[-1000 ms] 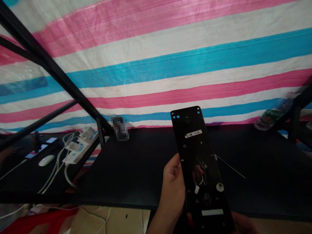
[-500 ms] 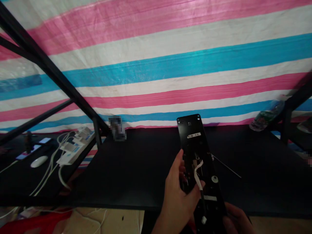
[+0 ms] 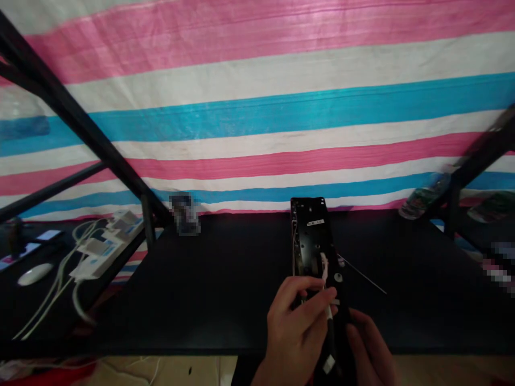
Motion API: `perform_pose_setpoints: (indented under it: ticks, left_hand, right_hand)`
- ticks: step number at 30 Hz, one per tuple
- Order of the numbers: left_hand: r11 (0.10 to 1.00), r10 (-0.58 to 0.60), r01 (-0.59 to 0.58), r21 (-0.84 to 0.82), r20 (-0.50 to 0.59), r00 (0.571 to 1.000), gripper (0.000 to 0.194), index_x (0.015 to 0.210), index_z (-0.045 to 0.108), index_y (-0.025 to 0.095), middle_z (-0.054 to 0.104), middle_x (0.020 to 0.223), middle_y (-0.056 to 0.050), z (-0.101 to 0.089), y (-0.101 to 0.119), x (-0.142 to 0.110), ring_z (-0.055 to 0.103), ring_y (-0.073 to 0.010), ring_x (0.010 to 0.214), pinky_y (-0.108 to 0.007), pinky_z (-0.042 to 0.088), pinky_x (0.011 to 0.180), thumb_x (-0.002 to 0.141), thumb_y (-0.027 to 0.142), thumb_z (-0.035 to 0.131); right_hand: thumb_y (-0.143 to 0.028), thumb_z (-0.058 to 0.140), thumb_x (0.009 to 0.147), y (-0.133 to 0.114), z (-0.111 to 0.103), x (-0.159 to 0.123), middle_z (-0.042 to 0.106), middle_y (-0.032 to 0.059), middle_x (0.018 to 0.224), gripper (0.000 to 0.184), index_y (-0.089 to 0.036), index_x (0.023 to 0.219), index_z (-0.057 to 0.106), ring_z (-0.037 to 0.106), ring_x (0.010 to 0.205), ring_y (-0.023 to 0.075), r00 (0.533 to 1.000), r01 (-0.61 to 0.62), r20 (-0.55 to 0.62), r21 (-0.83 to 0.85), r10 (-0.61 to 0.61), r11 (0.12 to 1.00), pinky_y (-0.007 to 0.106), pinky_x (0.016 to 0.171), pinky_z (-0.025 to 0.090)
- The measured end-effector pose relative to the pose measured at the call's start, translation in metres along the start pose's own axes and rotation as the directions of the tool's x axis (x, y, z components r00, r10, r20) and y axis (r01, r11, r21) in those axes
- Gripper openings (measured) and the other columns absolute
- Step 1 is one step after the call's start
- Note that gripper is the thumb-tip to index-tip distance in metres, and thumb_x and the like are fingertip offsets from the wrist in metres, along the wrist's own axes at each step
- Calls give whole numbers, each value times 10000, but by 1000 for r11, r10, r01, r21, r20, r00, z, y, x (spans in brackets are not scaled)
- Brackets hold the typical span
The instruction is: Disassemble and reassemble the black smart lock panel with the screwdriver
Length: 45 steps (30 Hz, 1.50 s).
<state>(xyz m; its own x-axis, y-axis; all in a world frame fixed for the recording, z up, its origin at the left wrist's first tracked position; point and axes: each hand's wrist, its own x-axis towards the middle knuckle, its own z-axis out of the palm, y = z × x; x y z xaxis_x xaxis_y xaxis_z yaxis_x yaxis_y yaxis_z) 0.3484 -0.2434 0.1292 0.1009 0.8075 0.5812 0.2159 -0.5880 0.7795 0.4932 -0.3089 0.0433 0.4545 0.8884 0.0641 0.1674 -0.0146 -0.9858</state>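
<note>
A long black panel with a white label, small holes and a loose cable stands tilted in front of me, its far end toward the striped sheet. My left hand is closed over the panel, its fingertips pinching the cable, which is white above and black below. A white connector hangs from the cable's lower end. My right hand grips the panel's right edge near its lower end. Behind the panel, a thin metal rod lies on the black table.
A plastic bottle leans at the back right by the black frame. On the left table are a power strip with plugs and cords, and a white mouse. A blurred-out item stands at the back left.
My left hand has shifted from the panel's left edge to the cable, its fingers closing on it. The panel has turned slightly, showing its left side, and its top sits a little lower.
</note>
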Motion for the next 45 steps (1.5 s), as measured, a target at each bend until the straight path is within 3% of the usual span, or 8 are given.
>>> perform_pose_setpoints:
  ticks: [7, 10, 13, 17, 29, 33, 39, 45]
  left_hand:
    - [996, 6, 13, -93, 198, 980, 405, 1206, 760, 333, 784, 1114, -107, 8, -33, -55, 731, -230, 981, -354, 619, 831, 934, 90, 584]
    - [973, -230, 230, -12, 15, 973, 309, 1162, 771, 300, 735, 1259, -117, 12, -52, -67, 673, -281, 1186, -469, 556, 1012, 979, 209, 538]
    - [848, -529, 530, -23, -105, 842, 398, 1339, 659, 256, 595, 1489, -124, 23, -73, -64, 540, -311, 1397, -501, 442, 1156, 960, 365, 601]
    - [724, -679, 671, -159, 8, 734, 598, 1494, 493, 220, 509, 1577, -131, 42, -89, -55, 449, -293, 1480, -445, 350, 1228, 956, 465, 586]
    - [727, -680, 671, -145, -21, 732, 524, 1336, 559, 187, 722, 1228, -128, 41, -89, -35, 712, -268, 1124, -379, 543, 974, 932, 518, 607]
    - [711, -699, 694, -116, -12, 715, 525, 1365, 528, 182, 708, 1266, -141, 44, -90, -36, 702, -269, 1159, -380, 535, 987, 967, 522, 555]
    - [689, -706, 714, -126, 107, 700, 650, 1577, 312, 241, 569, 1517, -139, 45, -90, -39, 573, -262, 1380, -394, 458, 1126, 1012, 517, 479]
    - [738, -660, 668, -96, 108, 744, 657, 1611, 268, 236, 362, 1671, -123, 49, -94, -44, 364, -247, 1530, -399, 313, 1242, 1030, 488, 443]
  right_hand:
    - [-527, 553, 968, 16, 21, 50, 750, 62, 831, 370, -181, 1047, 654, 697, 678, 183, 998, 39, 38, 34, -40, 999, 254, 610, 565]
    - [-485, 529, 986, 18, 26, 56, 746, 60, 832, 344, -176, 1073, 653, 686, 665, 184, 997, 7, 71, 44, -10, 999, 261, 603, 547]
    - [-425, 525, 999, 14, 29, 54, 759, 80, 937, 300, -182, 1091, 676, 715, 783, 199, 997, 29, 74, 30, -31, 999, 280, 698, 565]
    - [-349, 520, 1006, 10, 36, 47, 738, 77, 975, 249, -198, 1088, 700, 707, 878, 208, 993, 108, 54, -40, -106, 993, 311, 796, 564]
    - [-274, 549, 967, 20, 58, 54, 632, 81, 1020, 164, -216, 1062, 669, 648, 903, 215, 983, 132, -108, -120, -146, 984, 368, 807, 554]
    - [-291, 631, 910, 25, 58, 59, 599, 29, 1000, 410, -224, 1297, 512, 599, 718, 151, 980, 76, -183, -17, -78, 997, 307, 666, 538]
    - [-328, 524, 988, 37, 57, 63, 621, 125, 1289, 407, -218, 1379, 500, 651, 1107, 227, 998, 65, -25, 46, -64, 997, 416, 978, 542]
    - [-364, 502, 1000, 41, 58, 67, 577, 128, 1463, 492, -236, 1474, 472, 576, 1330, 255, 993, 6, 114, 216, -31, 976, 472, 1145, 444]
